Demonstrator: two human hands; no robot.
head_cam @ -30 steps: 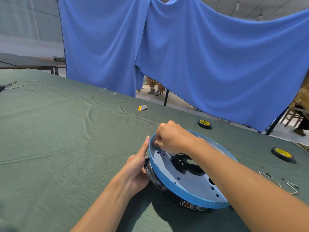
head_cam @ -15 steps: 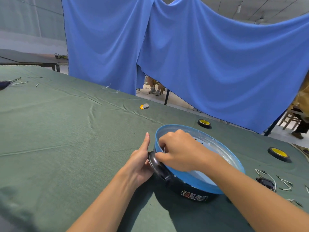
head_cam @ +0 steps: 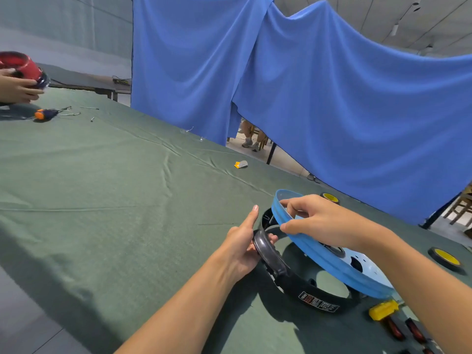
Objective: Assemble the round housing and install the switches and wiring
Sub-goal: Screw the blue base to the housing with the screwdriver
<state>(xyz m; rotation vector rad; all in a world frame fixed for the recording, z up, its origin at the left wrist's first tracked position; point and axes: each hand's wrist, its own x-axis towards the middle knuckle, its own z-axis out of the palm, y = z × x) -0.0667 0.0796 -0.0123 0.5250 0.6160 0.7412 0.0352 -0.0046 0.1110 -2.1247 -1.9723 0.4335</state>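
Observation:
A black round housing ring point(head_cam: 301, 286) with a grey handle and a label lies on the green cloth at lower right. My left hand point(head_cam: 242, 245) grips the grey handle at the ring's left side, thumb up. Above it a blue round pan point(head_cam: 332, 267) is tilted, its left edge raised off the ring. My right hand point(head_cam: 319, 223) pinches that raised blue rim between thumb and fingers. The pan's inside shows holes and a dark centre opening.
Two yellow-and-black discs point(head_cam: 445, 259) point(head_cam: 330, 197) lie to the right and behind. A yellow part point(head_cam: 383, 309) and red-handled tools point(head_cam: 406, 330) lie at lower right. A small yellow-white piece point(head_cam: 240, 164) sits mid-table. Far left, another person's hands hold a red pot point(head_cam: 19, 70). Blue curtain behind.
My right hand has lifted the blue pan's left edge up off the black ring. The camera has swung left, bringing the other person's hands and red pot into view.

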